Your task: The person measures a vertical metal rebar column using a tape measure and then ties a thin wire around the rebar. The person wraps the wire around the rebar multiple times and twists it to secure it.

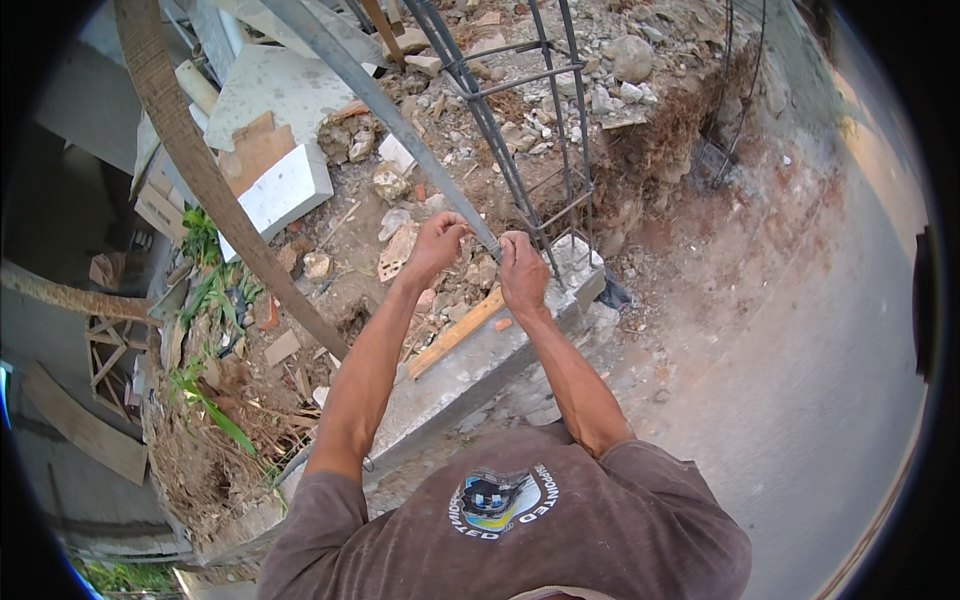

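Note:
A long grey metal bar (420,150) runs down from the upper left to my hands. My right hand (522,262) is closed around its lower end, just left of a vertical cage of rebar (484,115) with square ties. My left hand (440,240) is pinched just left of the bar; what is between its fingertips is too small to make out. Below my hands lie a wooden batten (455,335) and a concrete beam (470,370), with a small brick-red piece (503,325) on it.
A curved timber (245,220) crosses on the left. Rubble (390,180), white boards (280,195) and plants (210,410) fill the uneven ground. A second rebar cage (725,150) stands at upper right beside an earth bank (665,150). A paved surface (800,400) extends along the right.

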`<state>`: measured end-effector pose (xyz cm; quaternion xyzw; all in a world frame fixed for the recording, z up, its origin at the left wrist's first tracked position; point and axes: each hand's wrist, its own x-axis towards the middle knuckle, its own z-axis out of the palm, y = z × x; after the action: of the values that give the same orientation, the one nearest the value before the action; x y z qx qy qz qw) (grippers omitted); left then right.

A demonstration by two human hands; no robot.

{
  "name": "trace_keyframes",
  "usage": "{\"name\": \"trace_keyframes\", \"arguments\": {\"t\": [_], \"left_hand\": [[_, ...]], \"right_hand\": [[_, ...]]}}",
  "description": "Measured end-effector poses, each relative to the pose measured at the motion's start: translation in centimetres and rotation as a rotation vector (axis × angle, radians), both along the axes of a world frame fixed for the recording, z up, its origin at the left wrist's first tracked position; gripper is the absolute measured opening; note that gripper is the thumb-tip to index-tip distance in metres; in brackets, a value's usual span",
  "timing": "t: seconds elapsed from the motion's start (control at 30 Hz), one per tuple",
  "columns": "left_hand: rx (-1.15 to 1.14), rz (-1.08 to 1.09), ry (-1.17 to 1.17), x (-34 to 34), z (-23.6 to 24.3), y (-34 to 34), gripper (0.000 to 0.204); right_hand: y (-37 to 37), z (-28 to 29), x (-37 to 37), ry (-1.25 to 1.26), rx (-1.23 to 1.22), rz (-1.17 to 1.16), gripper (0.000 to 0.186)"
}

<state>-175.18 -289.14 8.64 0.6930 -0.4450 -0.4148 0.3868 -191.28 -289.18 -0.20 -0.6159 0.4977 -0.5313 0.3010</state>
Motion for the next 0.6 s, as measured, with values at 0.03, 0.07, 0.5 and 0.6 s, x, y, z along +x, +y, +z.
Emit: {"name": "trace_keyframes", "arguments": {"t": [0.03, 0.07, 0.5, 0.6], "left_hand": [[0.027, -0.022, 0.065, 0.1, 0.2, -0.1, 0.013], [0.055, -0.047, 0.13, 0.3, 0.4, -0.1, 0.015], [0.227, -0.449, 0.271, 1.8, 1.4, -3.9, 0.026], [0.257, -0.561, 0.295, 2.8, 1.2, -4.6, 0.023]], "right_hand": [[-0.1, -0.1, -0.1, 0.004, -0.012, 0.006, 0.011], [-0.3, -0.2, -0.5, 0.011, -0.024, 0.021, 0.011], [-1.5, -0.8, 0.5, 0.134, -0.09, -0.163, 0.013], [-1.8, -0.8, 1.2, 0.104, -0.071, -0.202, 0.015]]}}
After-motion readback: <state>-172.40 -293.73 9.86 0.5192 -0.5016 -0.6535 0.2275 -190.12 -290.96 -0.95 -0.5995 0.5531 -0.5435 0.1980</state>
